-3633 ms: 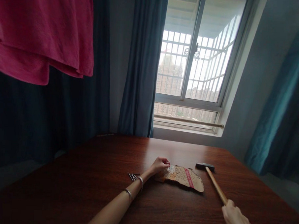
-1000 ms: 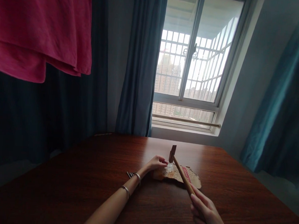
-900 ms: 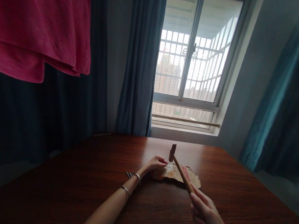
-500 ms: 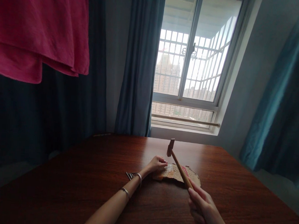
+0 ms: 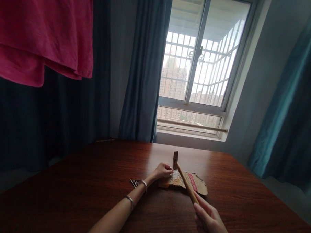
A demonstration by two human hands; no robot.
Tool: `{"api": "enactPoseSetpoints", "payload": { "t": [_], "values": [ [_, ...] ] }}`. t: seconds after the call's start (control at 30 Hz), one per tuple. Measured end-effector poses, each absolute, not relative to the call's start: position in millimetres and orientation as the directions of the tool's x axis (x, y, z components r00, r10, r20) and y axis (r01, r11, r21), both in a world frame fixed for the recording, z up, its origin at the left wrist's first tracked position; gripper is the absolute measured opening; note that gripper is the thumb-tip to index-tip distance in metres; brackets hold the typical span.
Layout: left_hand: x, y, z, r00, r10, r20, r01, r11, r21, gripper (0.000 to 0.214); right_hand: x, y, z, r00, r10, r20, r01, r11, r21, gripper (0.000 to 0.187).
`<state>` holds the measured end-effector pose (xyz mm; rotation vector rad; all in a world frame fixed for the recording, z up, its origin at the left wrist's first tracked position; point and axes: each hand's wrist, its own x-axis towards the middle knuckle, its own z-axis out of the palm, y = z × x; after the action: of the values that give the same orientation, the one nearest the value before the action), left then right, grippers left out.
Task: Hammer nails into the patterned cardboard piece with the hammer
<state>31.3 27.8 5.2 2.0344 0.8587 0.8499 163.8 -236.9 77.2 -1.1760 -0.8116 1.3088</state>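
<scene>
My right hand (image 5: 210, 222) grips the wooden handle of a hammer (image 5: 183, 179). Its dark metal head (image 5: 175, 158) hangs just above my left fingertips. My left hand (image 5: 163, 170) is pinched over the left end of a flat tan board (image 5: 193, 184) full of small holes, with a pink band across it. What the pinched fingers hold is too small to make out. The board lies on the dark wooden table (image 5: 90, 196). Two bracelets circle my left wrist and forearm.
Several dark nails (image 5: 135, 182) lie on the table left of my left wrist. Behind the table are a barred window (image 5: 199, 63) and blue curtains (image 5: 144, 68). A pink cloth (image 5: 40, 32) hangs at the upper left.
My right hand picked the hammer up off the table and brought it over the board. In the last half second the head has dropped from its raised position toward my left fingertips.
</scene>
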Motion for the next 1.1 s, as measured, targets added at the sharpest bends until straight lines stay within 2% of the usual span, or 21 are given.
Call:
{"api": "enactPoseSetpoints", "payload": {
  "t": [0.37, 0.83, 1.1],
  "values": [
    [34, 27, 2, 0.527, 0.808, 0.264, 0.3, -0.468, 0.831, 0.029, 158, -234, 84, 0.116, 0.986, -0.121, -0.311, -0.08, -0.947, 0.086],
    [30, 24, 5, 0.545, 0.793, 0.271, 0.28, -0.477, 0.833, 0.031, 165, -238, 75, 0.143, 0.975, -0.169, -0.326, -0.115, -0.938, 0.084],
    [30, 21, 8, 0.526, 0.806, 0.271, 0.3, -0.475, 0.827, 0.03, 163, -234, 87, 0.11, 0.98, -0.168, -0.337, -0.123, -0.934, 0.085]
  ]
}}
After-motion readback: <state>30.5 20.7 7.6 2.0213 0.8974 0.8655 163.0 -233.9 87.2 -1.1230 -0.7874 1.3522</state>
